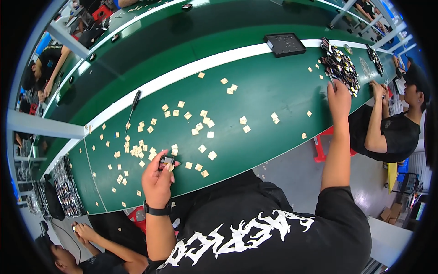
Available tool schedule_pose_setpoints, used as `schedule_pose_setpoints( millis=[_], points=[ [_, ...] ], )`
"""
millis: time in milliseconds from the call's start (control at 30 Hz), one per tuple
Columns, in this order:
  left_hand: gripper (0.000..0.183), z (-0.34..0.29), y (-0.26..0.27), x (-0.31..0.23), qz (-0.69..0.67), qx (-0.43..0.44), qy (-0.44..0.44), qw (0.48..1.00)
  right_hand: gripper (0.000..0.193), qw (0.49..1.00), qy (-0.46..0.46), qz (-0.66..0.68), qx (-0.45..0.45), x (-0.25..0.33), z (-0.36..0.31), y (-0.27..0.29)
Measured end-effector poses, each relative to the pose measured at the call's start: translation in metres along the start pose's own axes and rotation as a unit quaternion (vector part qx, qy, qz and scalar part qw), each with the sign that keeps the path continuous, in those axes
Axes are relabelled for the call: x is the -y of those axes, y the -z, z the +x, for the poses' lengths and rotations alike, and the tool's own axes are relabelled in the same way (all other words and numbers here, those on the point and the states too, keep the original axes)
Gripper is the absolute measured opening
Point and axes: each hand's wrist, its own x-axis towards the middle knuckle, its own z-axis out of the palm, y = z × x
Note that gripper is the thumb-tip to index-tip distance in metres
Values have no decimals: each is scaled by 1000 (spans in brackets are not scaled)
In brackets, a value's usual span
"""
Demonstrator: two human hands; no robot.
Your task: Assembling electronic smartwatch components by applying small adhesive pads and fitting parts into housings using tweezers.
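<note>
My left hand (pixel 157 182), a dark band on its wrist, is closed around a small black square part (pixel 165 163) above the near edge of the green table (pixel 255 150). A pale piece shows on the part by my fingertips. Small pale square pieces (pixel 199 126) lie scattered over the table beside and beyond that hand. Off to the right, my right arm is stretched out, and my right hand (pixel 339 98) pinches a thin tool (pixel 331 79) whose kind I cannot make out. It is at the near left side of a heap of small dark parts (pixel 340 66).
A black-handled screwdriver (pixel 135 100) lies at the far left of the table. A black tray (pixel 285 44) stands at the back. Packed rows of parts (pixel 67 189) occupy the left end. Co-workers sit at right (pixel 392 123) and lower left (pixel 107 249). A red stool (pixel 321 146) stands below the edge.
</note>
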Motion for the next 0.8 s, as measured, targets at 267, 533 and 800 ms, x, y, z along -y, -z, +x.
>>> schedule_pose_setpoints(
  millis=[267, 533, 800],
  points=[
    [40, 0, 3, -2, 25, -5, 22, 999, 29, 992, 24, -121, -36, 0, 70, -29],
    [52, -5, 5, -1, -63, -44, 19, 997, 28, 980, 92, -168, 58, -5, 81, -57],
    [57, -21, -5, -76, -125, -8, -29, 992, 30, 948, 162, -260, 86, -42, 106, -66]
  ],
)
